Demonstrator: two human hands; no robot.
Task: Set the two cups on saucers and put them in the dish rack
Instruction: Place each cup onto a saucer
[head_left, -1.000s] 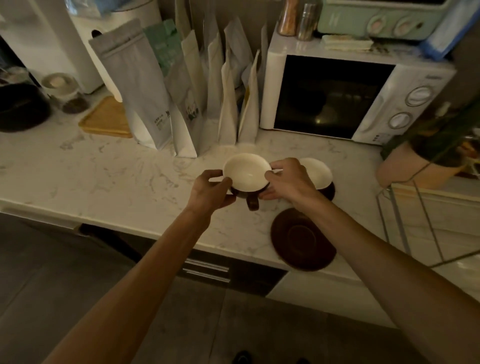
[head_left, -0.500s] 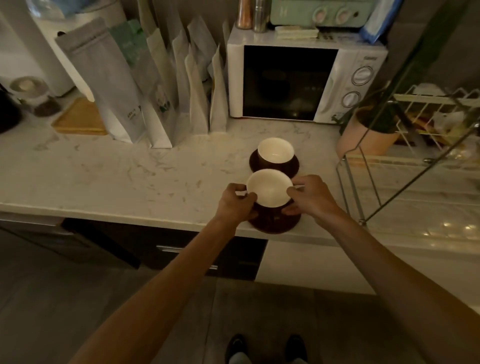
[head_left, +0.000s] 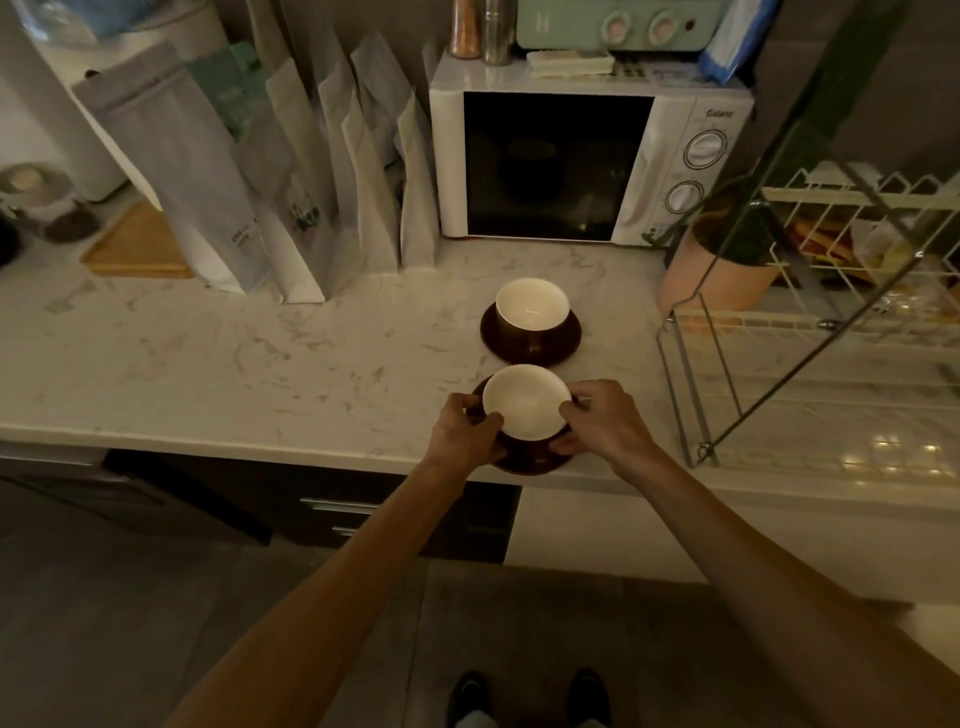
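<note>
Two brown cups with white insides stand on brown saucers on the marble counter. The near cup (head_left: 525, 399) rests on its saucer (head_left: 530, 460) at the counter's front edge. My left hand (head_left: 465, 428) grips the cup and saucer from the left; my right hand (head_left: 602, 421) grips them from the right. The far cup (head_left: 531, 304) sits untouched on its saucer (head_left: 566, 340) just behind. The wire dish rack (head_left: 810, 322) stands to the right on the counter.
A white microwave (head_left: 587, 166) stands behind the cups, with a row of paper bags (head_left: 291, 192) to its left and a wooden board (head_left: 135, 244). A pink plant pot (head_left: 711, 270) sits between the microwave and the rack.
The cup I carried with both hands has come down from the counter's middle onto the near saucer. My fingers have slid lower around the cup and saucer.
</note>
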